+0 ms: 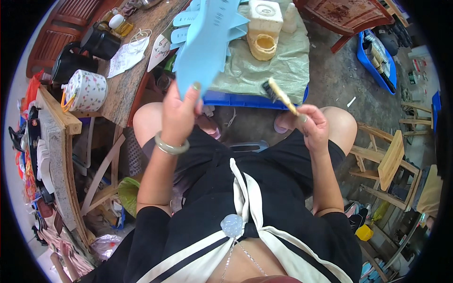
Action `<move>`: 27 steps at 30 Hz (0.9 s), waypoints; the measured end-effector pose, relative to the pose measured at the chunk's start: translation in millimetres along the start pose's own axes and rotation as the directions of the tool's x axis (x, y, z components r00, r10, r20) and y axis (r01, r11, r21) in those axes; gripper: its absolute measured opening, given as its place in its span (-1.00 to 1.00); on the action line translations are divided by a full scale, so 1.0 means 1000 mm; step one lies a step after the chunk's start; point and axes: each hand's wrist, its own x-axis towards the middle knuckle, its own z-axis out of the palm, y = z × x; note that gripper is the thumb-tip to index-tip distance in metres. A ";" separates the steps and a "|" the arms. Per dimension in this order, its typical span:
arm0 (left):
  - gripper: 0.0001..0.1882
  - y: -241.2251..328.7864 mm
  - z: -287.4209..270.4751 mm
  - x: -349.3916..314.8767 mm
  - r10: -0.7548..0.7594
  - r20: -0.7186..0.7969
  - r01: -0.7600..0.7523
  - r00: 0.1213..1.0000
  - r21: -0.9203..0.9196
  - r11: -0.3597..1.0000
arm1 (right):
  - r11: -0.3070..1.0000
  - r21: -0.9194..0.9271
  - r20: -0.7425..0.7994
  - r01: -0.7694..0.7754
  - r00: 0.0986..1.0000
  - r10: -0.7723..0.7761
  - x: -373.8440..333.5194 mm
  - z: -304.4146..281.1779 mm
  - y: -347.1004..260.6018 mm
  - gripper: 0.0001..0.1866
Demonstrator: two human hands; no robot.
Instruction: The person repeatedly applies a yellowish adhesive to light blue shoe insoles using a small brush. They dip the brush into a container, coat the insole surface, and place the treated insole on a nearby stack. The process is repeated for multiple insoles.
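My left hand [181, 111], with a pale bangle at the wrist, is closed on the near end of a light blue insole [200, 52], raised and slightly blurred. Beneath it, more light blue insoles [181, 35] lie fanned out on a greenish plastic sheet [295, 70]. A small brush [283, 96] with a light handle and dark bristles is pinched in my right hand [314, 125], its bristle end over the sheet's near edge. Beyond the brush stands a cut-open plastic bottle [263, 45] with a yellowish crusted mouth, apart from both hands.
A blue crate [231, 100] lies under the sheet, before my knees. At left, a table [125, 89] carries a floral lidded pot [86, 90], dark mugs [100, 43] and a paper. Right, a blue basket [365, 59] holds tools, near a wooden stool [391, 158].
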 end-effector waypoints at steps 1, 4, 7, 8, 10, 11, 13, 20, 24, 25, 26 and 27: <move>-0.73 0.002 -0.006 0.013 0.082 -0.017 -0.079 0.997 0.112 0.990 | 0.998 -0.062 -0.091 0.007 0.996 -0.012 0.005 -0.004 -0.004 -0.76; -0.70 0.013 -0.017 0.052 0.314 -0.081 -0.174 0.946 0.690 0.703 | 0.968 -0.253 -0.308 0.005 0.947 -0.085 0.034 -0.025 -0.012 -0.74; -0.70 0.015 -0.019 0.086 0.508 -0.015 -0.212 0.861 0.897 0.387 | 0.905 -0.422 -0.326 0.061 0.921 -0.214 0.059 -0.040 -0.019 -0.73; -0.72 0.019 -0.017 0.095 0.489 -0.026 -0.173 0.872 0.918 0.357 | 0.883 -0.468 -0.316 0.046 0.924 -0.216 0.066 -0.050 -0.020 -0.71; -0.74 0.023 -0.017 0.108 0.495 -0.031 -0.138 0.868 0.944 0.301 | 0.833 -0.550 -0.327 0.056 0.903 -0.277 0.080 -0.062 -0.016 -0.71; -0.75 0.024 -0.017 0.115 0.499 -0.035 -0.118 0.866 0.955 0.273 | 0.806 -0.589 -0.329 0.060 0.893 -0.307 0.085 -0.067 -0.015 -0.72; -0.75 0.020 -0.020 0.123 0.526 -0.045 -0.128 0.849 0.949 0.289 | 0.831 -0.554 -0.330 0.055 0.901 -0.280 0.094 -0.074 -0.014 -0.74; -0.75 0.006 -0.031 0.132 0.315 -0.085 -0.206 0.945 0.593 0.778 | 0.927 -0.369 -0.355 0.063 0.912 -0.203 0.101 -0.071 0.003 -0.76; -0.79 0.024 -0.007 0.118 -0.168 -0.139 0.145 0.976 -0.161 0.976 | 0.937 -0.348 -0.420 0.021 0.890 -0.176 0.104 -0.068 0.001 -0.75; -0.79 0.019 -0.013 0.120 -0.194 -0.009 0.185 0.981 -0.256 0.949 | 0.943 -0.332 -0.425 0.017 0.890 -0.165 0.105 -0.069 0.001 -0.74; -0.80 0.005 -0.022 0.123 -0.204 0.124 0.235 0.971 -0.342 0.910 | 0.948 -0.317 -0.430 0.013 0.889 -0.156 0.106 -0.070 0.000 -0.74; -0.80 -0.007 -0.030 0.124 -0.199 0.249 0.291 0.948 -0.416 0.862 | 0.950 -0.312 -0.424 0.016 0.893 -0.154 0.109 -0.069 0.000 -0.74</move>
